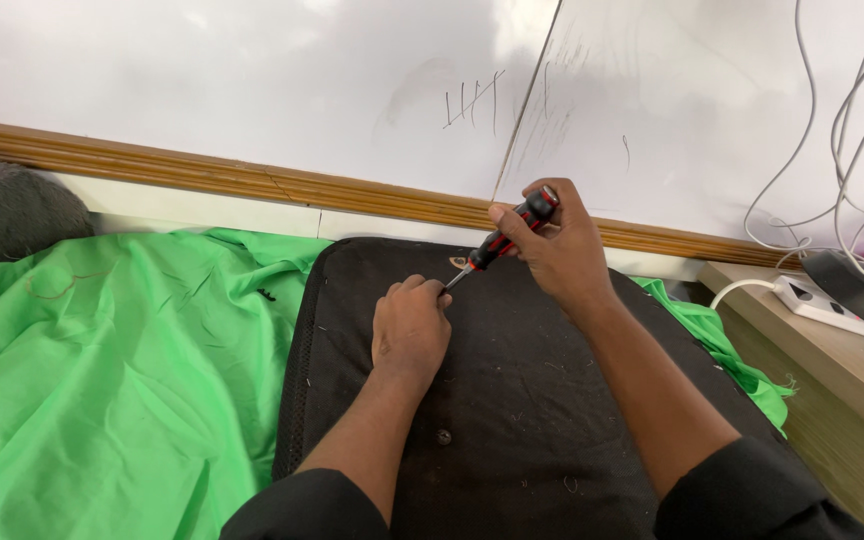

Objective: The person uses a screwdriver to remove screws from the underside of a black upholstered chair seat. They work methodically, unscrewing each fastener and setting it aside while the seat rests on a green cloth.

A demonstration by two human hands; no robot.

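Observation:
My right hand (552,245) grips a black and red screwdriver (504,235), tilted with its metal tip pointing down and left. The tip meets the fingertips of my left hand (410,325), which rests knuckles-up on a large black panel (512,400). Its fingers are curled at the tip; whether they pinch something small is hidden. A small pale oval piece (458,262) lies on the panel just beyond the tip. A round screw head (443,437) sits on the panel nearer to me.
Green cloth (122,370) covers the surface under and left of the panel. A whiteboard (352,90) leans behind, above a wooden moulding. At the right, a wooden shelf (832,360) carries a white power strip (824,305) and hanging cables. A grey cushion (2,215) sits far left.

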